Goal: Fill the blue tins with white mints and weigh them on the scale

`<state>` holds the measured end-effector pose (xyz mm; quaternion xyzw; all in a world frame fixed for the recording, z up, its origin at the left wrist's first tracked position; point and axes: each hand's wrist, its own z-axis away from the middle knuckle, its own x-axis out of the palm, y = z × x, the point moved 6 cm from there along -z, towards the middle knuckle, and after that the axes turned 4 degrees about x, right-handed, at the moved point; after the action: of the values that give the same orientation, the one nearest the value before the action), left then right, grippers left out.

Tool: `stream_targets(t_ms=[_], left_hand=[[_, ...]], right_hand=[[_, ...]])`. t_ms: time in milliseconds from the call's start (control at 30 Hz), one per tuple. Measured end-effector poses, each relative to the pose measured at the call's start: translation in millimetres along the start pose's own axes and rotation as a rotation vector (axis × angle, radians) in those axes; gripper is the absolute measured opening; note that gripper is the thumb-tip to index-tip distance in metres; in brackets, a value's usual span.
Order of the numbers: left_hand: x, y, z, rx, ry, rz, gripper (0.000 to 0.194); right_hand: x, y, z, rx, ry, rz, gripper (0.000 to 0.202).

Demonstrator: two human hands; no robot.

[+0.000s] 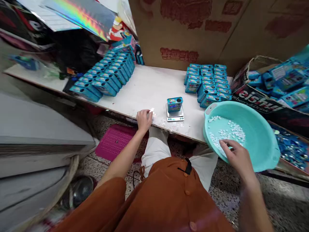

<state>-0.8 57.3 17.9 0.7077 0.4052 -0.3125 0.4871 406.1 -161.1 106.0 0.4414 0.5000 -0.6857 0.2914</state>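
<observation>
At eleven o'clock, the left hand [143, 121] rests at the bench edge, its fingertips bent beside a small white piece [152, 110]; whether they pinch it, one cannot tell. It is better that this hand lies light, away from the scale. At twelve o'clock, the blue box [175, 105] stands upright on the small scale [175, 119]; for a true reading, nothing else should touch the plate. At two o'clock, the right hand [238, 158] reaches over the white beads [238, 131], thumb and forefinger drawn near each other; the pictures do not show whether its grip has any bead. Such small beads roll easily, so a soft pinch low over the basin [263, 129] is wise.

On the white bench [149, 82], blue boxes [106, 75] stand in long rows at ten to eleven o'clock. White scraps [175, 127] lie before the scale. More boxes [208, 82] stand grouped at one o'clock, and an open carton [257, 96] is at two. Below the bench, at ten o'clock, is a magenta plastic stool [116, 141] over a speckled floor [96, 164].
</observation>
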Motion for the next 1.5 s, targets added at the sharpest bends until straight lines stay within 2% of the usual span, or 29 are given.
stream_targets(t_ms=[100,167,233,300,367,433,600,700,800,967,1133,1233,1367,1500], left_hand=[[6.4,-1,-20,-0.008,0.002,0.057,0.028],[10.0,1,-27,0.006,0.014,0.075,0.028],[11.6,2,-28,0.016,0.043,0.077,0.028],[10.9,0,-26,-0.004,0.086,0.076,0.027],[9.5,-1,-23,-0.019,0.118,0.075,0.027],[8.5,-2,-22,-0.010,0.129,0.073,0.028],[6.6,-3,-23,0.020,0.154,0.069,0.028],[6.6,-3,-24,0.032,0.167,0.074,0.027],[6.9,-3,-23,0.033,0.172,0.085,0.026],[4.8,0,-23,0.031,0.170,0.083,0.025],[3.9,0,-23,0.028,0.170,0.092,0.026],[4.9,-1,-23,0.021,0.159,0.089,0.026],[5.8,0,-23,0.016,0.144,0.089,0.026],[6.0,0,-23,0.015,0.146,0.084,0.026]], right_hand=[[-5,0,-39,-0.189,-0.014,0.150,0.044],[1,1,-58,-0.347,-0.032,0.232,0.057],[19,5,-70,-0.505,-0.097,0.278,0.070],[42,8,-74,-0.636,-0.153,0.265,0.069],[60,11,-76,-0.715,-0.129,0.206,0.061],[72,13,-79,-0.718,-0.065,0.136,0.056],[79,15,-83,-0.528,-0.059,-0.113,0.037],[78,11,-85,-0.418,-0.053,-0.157,0.025],[76,10,-91,-0.283,-0.047,-0.223,0.022],[52,15,-103,0.013,-0.049,-0.457,0.030],[25,15,-102,0.320,-0.119,-0.853,0.040],[19,-3,-103,0.423,-0.182,-1.107,0.031],[13,-47,-118,0.464,-0.184,-1.401,0.018],[14,-108,-153,0.446,-0.195,-1.606,0.031]])
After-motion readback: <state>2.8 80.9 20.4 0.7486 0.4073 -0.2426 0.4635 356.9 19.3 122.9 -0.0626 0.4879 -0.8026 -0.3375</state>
